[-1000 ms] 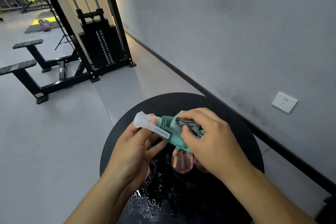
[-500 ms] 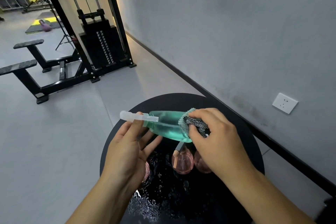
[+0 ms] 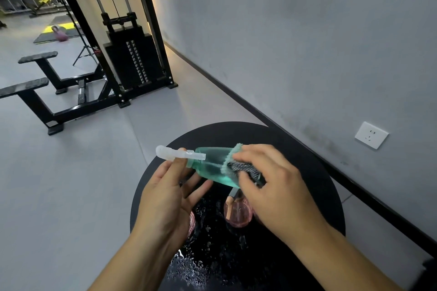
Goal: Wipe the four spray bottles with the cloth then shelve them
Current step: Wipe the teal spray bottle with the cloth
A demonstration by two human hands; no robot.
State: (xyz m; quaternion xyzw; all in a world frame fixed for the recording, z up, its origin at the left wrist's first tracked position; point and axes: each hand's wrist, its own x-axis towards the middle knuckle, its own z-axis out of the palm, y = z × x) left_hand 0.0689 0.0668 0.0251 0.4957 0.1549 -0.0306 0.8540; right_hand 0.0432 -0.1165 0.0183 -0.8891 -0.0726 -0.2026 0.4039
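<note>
A round black table (image 3: 307,172) lies under both hands, wet below the fingers. The right hand (image 3: 279,193) clamps a cloth (image 3: 238,165) around the green bottle (image 3: 210,167). The left hand (image 3: 165,193) pinches its clear cap (image 3: 175,153), other fingers spread. Pink bottles (image 3: 237,214) stand just beneath.

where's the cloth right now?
Head view, centre-right: the cloth is wrapped over the base end of the green spray bottle, gripped by the right hand above the black round table.
</note>
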